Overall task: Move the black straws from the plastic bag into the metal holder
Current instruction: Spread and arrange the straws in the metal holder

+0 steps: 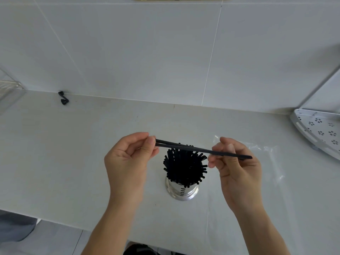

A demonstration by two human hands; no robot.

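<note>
**Two straws held level above a full holder**

A pair of black straws (195,148) lies nearly level in the air, stretched from left to right and sloping slightly down toward the right, directly above the metal holder (182,190). The left hand (127,161) pinches their left ends between thumb and forefinger. The right hand (237,166) grips them farther along between thumb and fingers, so that a short length pokes out past it on the right. The two straws lie close together and part slightly at the left end.

Below them, the holder stands upright on the white counter (73,153), packed with many more black straws (184,166) that fan outward at the top. The shiny wall of the holder has a row of small slots.

To the right of the holder, partly behind the right hand, a clear plastic bag (266,162) lies flat on the counter; whether any straws remain in it I cannot tell.

At the far right edge sits a white perforated corner shelf (316,131). Far left, near the tiled wall (147,52), lies a small black hook (63,98).
</note>
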